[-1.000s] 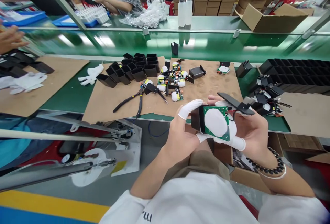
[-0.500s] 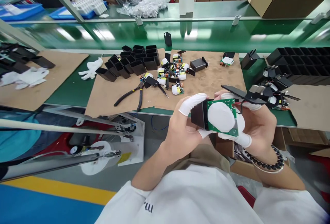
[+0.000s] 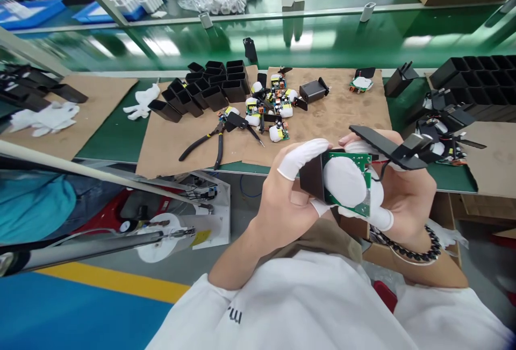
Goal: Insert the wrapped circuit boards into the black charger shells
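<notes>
Both my hands hold one assembly just in front of the table edge. My left hand [image 3: 288,188], with white finger cots, grips a black plastic housing [image 3: 312,178] from the left. My right hand [image 3: 403,194] grips the green circuit board [image 3: 349,183] with a white pad on its face, which sits at the open end of the housing. A flat black lid [image 3: 382,145] hangs off the board on thin wires above my right fingers. A dark bead bracelet [image 3: 411,250] is on my right wrist.
On the cardboard mat [image 3: 334,119] lie black pliers [image 3: 209,148], several loose circuit boards [image 3: 270,111] and a cluster of empty black housings [image 3: 209,89]. More housings [image 3: 475,70] stand at the right, white gloves [image 3: 141,102] at the left. Another person's arms work across the green conveyor.
The view has tilted down and nearer. My hands have stayed closed on the housing and board, with the board pressed slightly further against the housing's opening.
</notes>
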